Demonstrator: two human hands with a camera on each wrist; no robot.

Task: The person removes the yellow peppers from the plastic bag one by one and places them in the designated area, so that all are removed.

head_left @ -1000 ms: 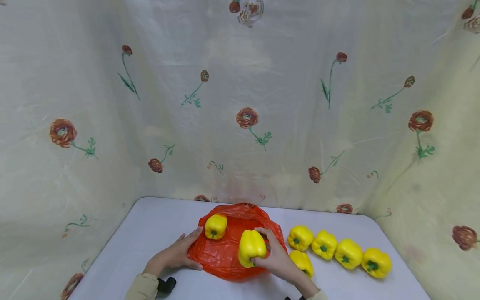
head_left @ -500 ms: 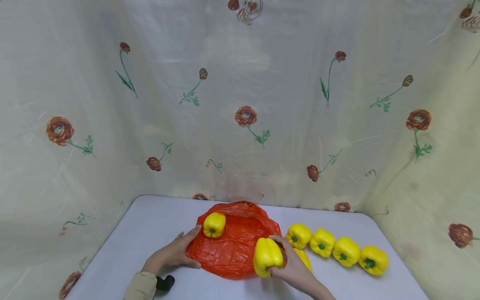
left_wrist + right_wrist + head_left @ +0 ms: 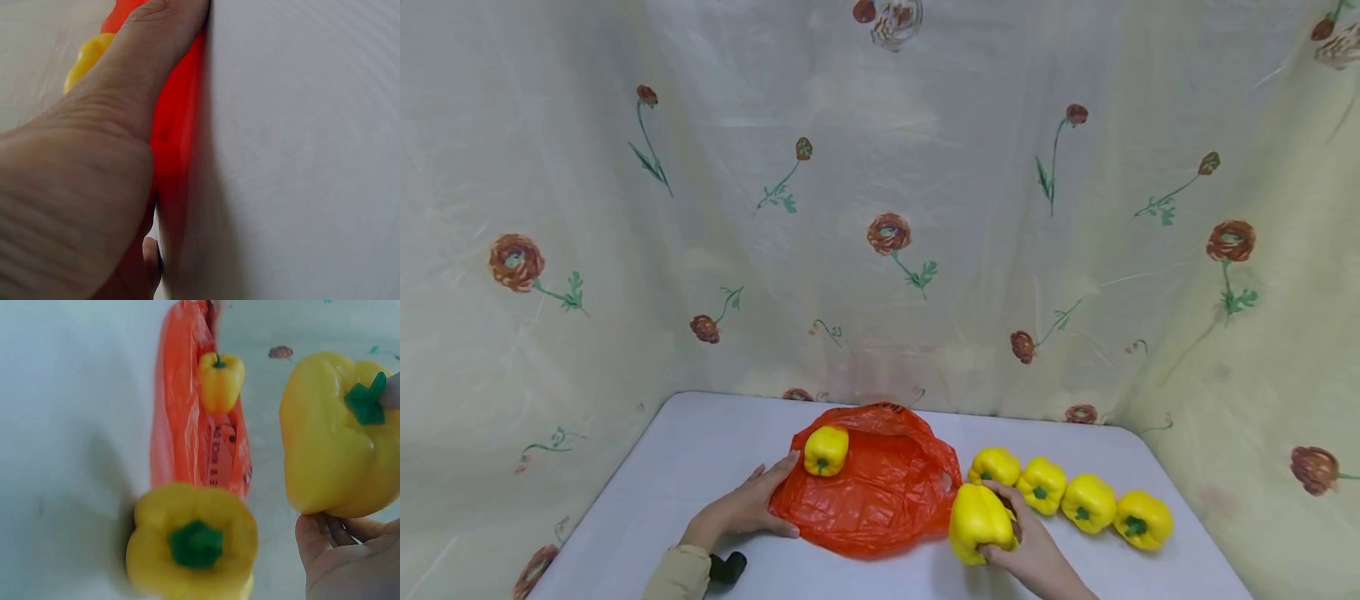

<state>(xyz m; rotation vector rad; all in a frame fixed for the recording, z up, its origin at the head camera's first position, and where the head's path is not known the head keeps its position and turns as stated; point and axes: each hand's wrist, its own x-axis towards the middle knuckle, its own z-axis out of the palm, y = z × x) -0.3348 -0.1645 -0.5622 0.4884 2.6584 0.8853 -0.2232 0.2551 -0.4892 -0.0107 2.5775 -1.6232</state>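
Observation:
In the head view my right hand (image 3: 1033,542) holds a yellow bell pepper (image 3: 981,525) off the right side of a red plastic bag (image 3: 880,496). Its green stem shows by my thumb in the right wrist view, where the held pepper (image 3: 331,437) is raised beside another pepper (image 3: 194,544) on the table. My left hand (image 3: 748,504) rests against the bag's left side, fingers and thumb spread. The bag lies wide open on the table, and one yellow pepper (image 3: 826,451) sits at its far left. In the left wrist view my left hand (image 3: 144,69) partly covers the bag.
Several yellow peppers stand in a slanting row to the right, ending with one pepper (image 3: 1142,520) at the far right. Behind the white table (image 3: 722,425) hangs a flowered curtain (image 3: 850,275). A black object (image 3: 727,568) shows beneath my left wrist.
My right hand has moved the bell pepper rightward, from over the bag to beside it, now covering the near pepper there. My left hand stays at the bag.

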